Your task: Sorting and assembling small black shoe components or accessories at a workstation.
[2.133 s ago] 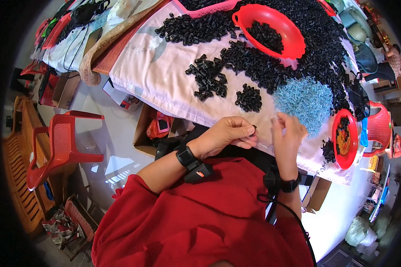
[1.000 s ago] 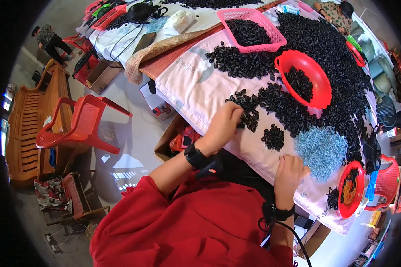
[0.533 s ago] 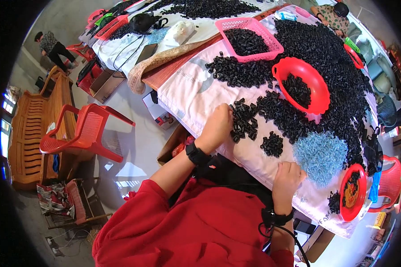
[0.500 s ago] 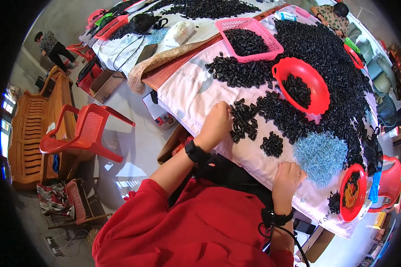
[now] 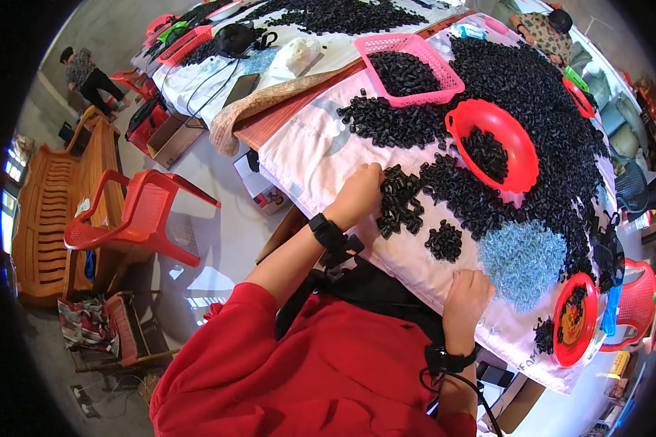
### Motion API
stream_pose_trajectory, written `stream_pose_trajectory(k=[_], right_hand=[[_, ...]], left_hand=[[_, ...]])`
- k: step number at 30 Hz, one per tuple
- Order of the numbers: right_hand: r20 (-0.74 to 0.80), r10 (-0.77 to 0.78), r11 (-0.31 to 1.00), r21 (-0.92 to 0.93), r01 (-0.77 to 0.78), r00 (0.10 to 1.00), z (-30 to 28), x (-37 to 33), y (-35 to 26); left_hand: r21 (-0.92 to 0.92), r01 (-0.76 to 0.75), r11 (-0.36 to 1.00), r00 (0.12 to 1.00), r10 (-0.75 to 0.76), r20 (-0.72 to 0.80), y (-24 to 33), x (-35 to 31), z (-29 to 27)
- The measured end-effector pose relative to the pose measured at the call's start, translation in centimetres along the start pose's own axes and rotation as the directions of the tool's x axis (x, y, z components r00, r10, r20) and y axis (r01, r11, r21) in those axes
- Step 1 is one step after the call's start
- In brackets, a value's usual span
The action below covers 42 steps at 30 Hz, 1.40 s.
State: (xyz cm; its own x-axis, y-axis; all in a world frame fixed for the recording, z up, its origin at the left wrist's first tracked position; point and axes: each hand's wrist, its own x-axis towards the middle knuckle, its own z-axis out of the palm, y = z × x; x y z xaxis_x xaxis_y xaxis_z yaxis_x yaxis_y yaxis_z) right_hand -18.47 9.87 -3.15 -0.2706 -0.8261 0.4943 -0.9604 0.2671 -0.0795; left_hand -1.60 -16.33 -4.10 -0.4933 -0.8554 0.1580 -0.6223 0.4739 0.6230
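Observation:
Bent at the wrist, my left hand (image 5: 359, 194) has its fingers curled together at the left edge of a small heap of black plastic pieces (image 5: 399, 200). What its fingertips hold, if anything, is hidden. My right hand (image 5: 466, 297) rests near the table's front edge with fingers curled, just left of a pile of small clear-blue pieces (image 5: 522, 264). Its fingertips are turned away and their contents cannot be made out. Between the hands lies a little separate cluster of black pieces (image 5: 443, 242) on the pale cloth (image 5: 310, 156).
Beyond the heaps stand a red bowl (image 5: 519, 149) and a pink basket (image 5: 448, 76), both holding black pieces. A red plate (image 5: 592, 320) sits at the right corner. One person (image 5: 543, 36) is across the table; another (image 5: 87, 76) bends at far left, beyond a red chair (image 5: 142, 211).
My right hand has shifted slightly left and down, toward the table's edge. The left hand has moved only a little, with its fingers still curled by the black heap.

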Motion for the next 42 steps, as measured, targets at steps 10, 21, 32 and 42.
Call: stream_pose_trajectory(k=[10,21,32,42], right_hand=[[0.012,-0.009,1.0,0.023,0.009,1.0,0.0,0.1,-0.1],[0.033,0.007,1.0,-0.001,-0.007,0.999,0.2,-0.2,0.1],[-0.028,-0.029,0.999,-0.015,0.029,0.999,0.0,0.1,0.0],[-0.035,-0.022,1.0,-0.007,0.021,0.999,0.1,0.2,0.0]], left_hand=[[-0.033,-0.046,0.998,0.986,0.04,-0.164,-0.3,3.2,0.6],[-0.112,-0.013,0.994,0.998,0.019,0.06,0.3,5.1,1.4],[-0.104,0.149,0.983,0.988,-0.144,0.048,-0.6,1.6,-1.9],[0.031,0.038,0.999,0.999,-0.037,-0.022,-1.0,-1.0,-0.7]])
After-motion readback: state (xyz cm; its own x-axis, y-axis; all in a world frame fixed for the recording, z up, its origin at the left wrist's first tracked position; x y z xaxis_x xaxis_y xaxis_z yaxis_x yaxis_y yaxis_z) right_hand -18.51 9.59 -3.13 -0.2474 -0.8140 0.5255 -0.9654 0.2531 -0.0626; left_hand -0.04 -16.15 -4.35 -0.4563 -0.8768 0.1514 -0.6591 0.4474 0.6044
